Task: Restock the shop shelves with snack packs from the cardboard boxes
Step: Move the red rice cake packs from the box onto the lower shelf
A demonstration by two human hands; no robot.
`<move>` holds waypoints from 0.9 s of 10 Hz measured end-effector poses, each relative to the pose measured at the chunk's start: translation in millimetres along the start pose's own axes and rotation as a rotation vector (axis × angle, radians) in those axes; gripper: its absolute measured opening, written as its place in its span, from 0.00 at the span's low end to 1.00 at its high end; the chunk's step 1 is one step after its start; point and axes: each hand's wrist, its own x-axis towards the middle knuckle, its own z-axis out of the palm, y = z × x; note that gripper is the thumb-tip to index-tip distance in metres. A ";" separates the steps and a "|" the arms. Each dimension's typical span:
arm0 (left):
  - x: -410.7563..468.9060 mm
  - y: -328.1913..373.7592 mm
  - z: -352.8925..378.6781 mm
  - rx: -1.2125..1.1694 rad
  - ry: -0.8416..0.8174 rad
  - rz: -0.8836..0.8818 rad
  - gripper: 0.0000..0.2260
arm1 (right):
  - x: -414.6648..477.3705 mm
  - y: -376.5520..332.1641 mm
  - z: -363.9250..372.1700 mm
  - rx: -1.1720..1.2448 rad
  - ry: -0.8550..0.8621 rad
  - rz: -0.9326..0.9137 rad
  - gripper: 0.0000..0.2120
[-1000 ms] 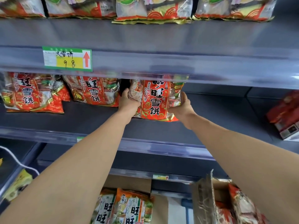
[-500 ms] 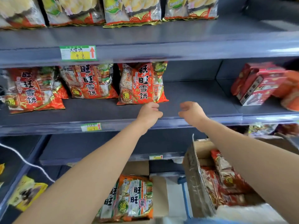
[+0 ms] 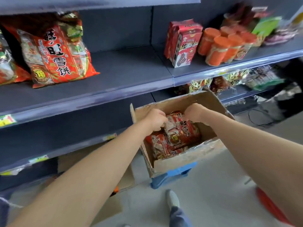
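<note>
1. Shelf (image 3: 123, 68), left end: the shelved pack (image 3: 54, 51) stands leaning back, print toward the front edge so a shopper can read it. I read 旺 and 雪饼 down its face, and a round badge marked 5角. I judge the bare run to its right to be the slot for new stock. The tag (image 3: 6, 120) on the front edge is too blurred to read.

2. Box (image 3: 188, 159), below the shelf front, on a blue crate (image 3: 172, 176) which raises it toward arm's reach. Flaps are open. The left hand (image 3: 155, 119) has its fingers curled on the top pack (image 3: 180, 128) at its upper left corner. The right hand (image 3: 195, 113) pinches the upper right corner. A grip at both corners keeps the limp bag flat, I judge. The same 旺, 雪饼 and 5角 show on it. More packs lie beneath, inside the box.

3. Shelf, right end: red cartons (image 3: 182, 45) and orange-lidded tubs (image 3: 226, 46) sit near the front edge. Their print is unreadable.
</note>
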 end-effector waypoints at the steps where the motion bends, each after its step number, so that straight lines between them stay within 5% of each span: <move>1: 32.4 1.4 29.9 0.005 0.000 -0.095 0.03 | 37.3 38.1 3.8 0.021 -0.053 0.058 0.16; 3: 144.6 -27.7 87.5 0.075 0.066 -0.240 0.05 | 112.0 97.4 17.6 0.021 -0.135 0.108 0.17; 6: 226.2 -71.2 123.1 0.011 0.246 -0.428 0.22 | 205.9 140.8 58.5 0.041 -0.251 0.134 0.20; 9: 271.8 -103.1 134.9 -0.111 0.298 -0.539 0.18 | 259.2 167.0 96.2 0.473 -0.271 0.402 0.38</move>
